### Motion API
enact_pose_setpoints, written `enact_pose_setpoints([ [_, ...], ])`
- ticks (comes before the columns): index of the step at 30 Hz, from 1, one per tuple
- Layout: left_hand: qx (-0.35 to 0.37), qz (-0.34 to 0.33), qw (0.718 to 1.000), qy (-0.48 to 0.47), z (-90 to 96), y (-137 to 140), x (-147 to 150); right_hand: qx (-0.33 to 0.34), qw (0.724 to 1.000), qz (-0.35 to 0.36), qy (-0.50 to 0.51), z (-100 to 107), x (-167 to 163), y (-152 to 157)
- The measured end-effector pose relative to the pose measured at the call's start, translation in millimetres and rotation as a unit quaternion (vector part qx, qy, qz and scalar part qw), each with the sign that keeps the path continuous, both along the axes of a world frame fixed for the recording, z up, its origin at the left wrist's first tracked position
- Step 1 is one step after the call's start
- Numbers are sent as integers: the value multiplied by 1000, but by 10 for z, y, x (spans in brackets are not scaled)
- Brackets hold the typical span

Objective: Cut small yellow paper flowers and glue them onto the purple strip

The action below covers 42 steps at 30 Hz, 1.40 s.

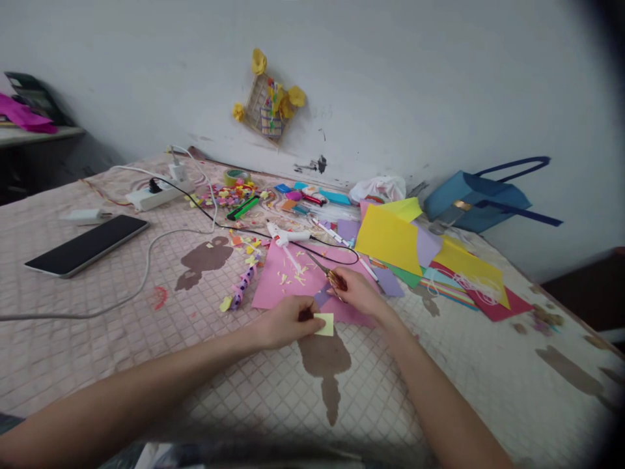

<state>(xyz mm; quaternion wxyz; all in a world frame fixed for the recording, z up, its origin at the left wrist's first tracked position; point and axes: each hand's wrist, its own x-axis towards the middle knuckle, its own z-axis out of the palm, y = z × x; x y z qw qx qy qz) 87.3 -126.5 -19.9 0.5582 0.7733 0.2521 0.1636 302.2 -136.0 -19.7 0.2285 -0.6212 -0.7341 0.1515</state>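
Note:
My left hand (291, 320) pinches a small pale yellow piece of paper (326, 324) near the front edge of a pink sheet (267, 286). Closed round the handles of a pair of scissors (334, 279) is my right hand (360, 293); the blades point up and left over the pink sheet, apart from the yellow piece. Small pale yellow paper scraps (288, 270) lie scattered on the sheet. A white glue gun (288, 238) rests at its back edge. To the left lies a purple dotted strip decorated with paper pieces (241, 286).
At the left are a tablet (90, 244) and a white power strip (159, 195) with cables running across the table. Coloured sheets (388, 238) are piled at the right, before a blue bag (476, 198). Further back lie many small paper shapes (227, 195) and a green cutter (243, 208).

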Motion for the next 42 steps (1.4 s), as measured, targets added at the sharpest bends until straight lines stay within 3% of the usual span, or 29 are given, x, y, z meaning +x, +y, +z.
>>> enact_pose_setpoints([
  [7,12,-8,1000,-5,23,-25,-7,-19,1000,-17,-1,27,-7,-16],
  [16,-25,-4,999,-20,32,-11,-24,49,994,-101,-15,100,220,24],
  [19,-60,-1,998,-30,34,-3,-20,73,982,-172,-17,135,419,8],
  [23,-128,14,990,-49,34,0,-5,136,944,-300,-27,175,627,-20],
  [25,-151,23,986,-58,36,1,1,172,925,-339,15,193,607,-24],
  [27,-167,35,983,-68,44,4,8,180,923,-318,118,213,469,-31],
  [30,-192,68,974,-100,67,15,19,84,931,-202,291,241,95,-74],
  [35,-189,140,962,-141,87,79,22,-70,926,-40,369,239,-444,-200],
  [42,-163,157,964,-137,82,156,10,-92,909,-44,404,254,-572,-278],
])
